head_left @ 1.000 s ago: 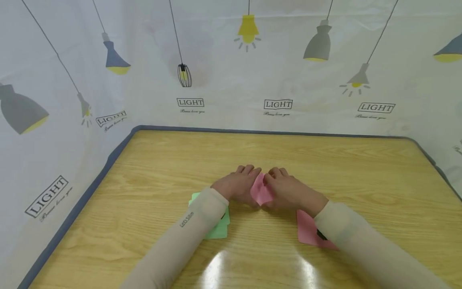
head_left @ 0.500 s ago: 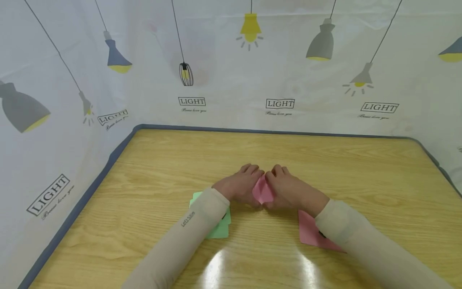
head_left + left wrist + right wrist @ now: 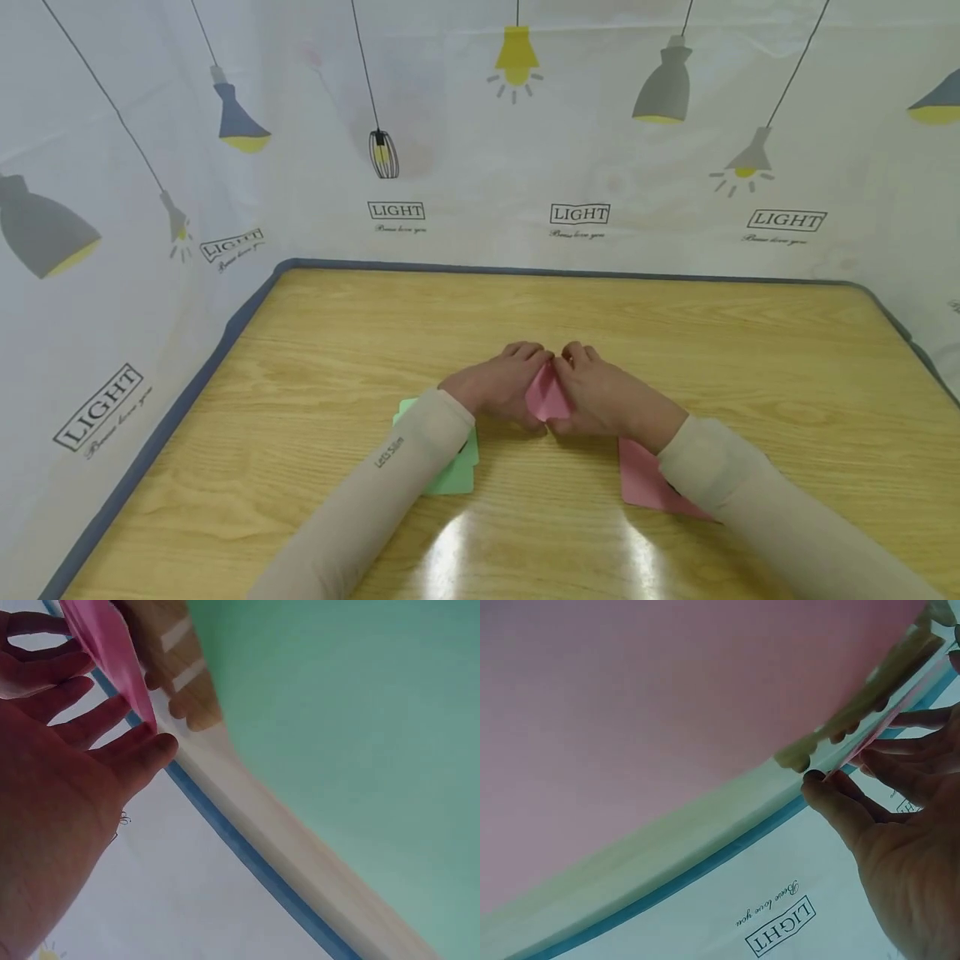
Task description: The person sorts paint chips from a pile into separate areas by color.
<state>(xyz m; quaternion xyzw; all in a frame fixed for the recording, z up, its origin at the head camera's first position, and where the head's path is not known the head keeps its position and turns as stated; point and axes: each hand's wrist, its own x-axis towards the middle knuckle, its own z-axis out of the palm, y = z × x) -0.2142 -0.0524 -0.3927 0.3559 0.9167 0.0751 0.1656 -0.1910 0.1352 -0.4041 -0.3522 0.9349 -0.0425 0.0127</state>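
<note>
Between my two hands, a small piece of pink paper (image 3: pixel 550 397) stands over the middle of the wooden table, bent with a crease down it. My left hand (image 3: pixel 501 388) pinches its left side; in the left wrist view the thumb and fingertips (image 3: pixel 166 747) are at the lower edge of the pink paper (image 3: pixel 114 654). My right hand (image 3: pixel 611 398) pinches the other side, and in the right wrist view the paper (image 3: pixel 870 739) shows nearly edge-on between thumb and fingers. The fingers of both hands partly hide the sheet.
Under my left forearm lie several overlapping green papers (image 3: pixel 453 478), partly covered by the sleeve. A larger pink sheet (image 3: pixel 651 485) lies beneath my right forearm. White curtains printed with lamps (image 3: pixel 465 150) stand behind the table's blue edge (image 3: pixel 480 269).
My hands have drawn slightly closer together, and the pink paper between them looks narrower and more sharply creased toward its top. The green papers and the larger pink sheet stay in place.
</note>
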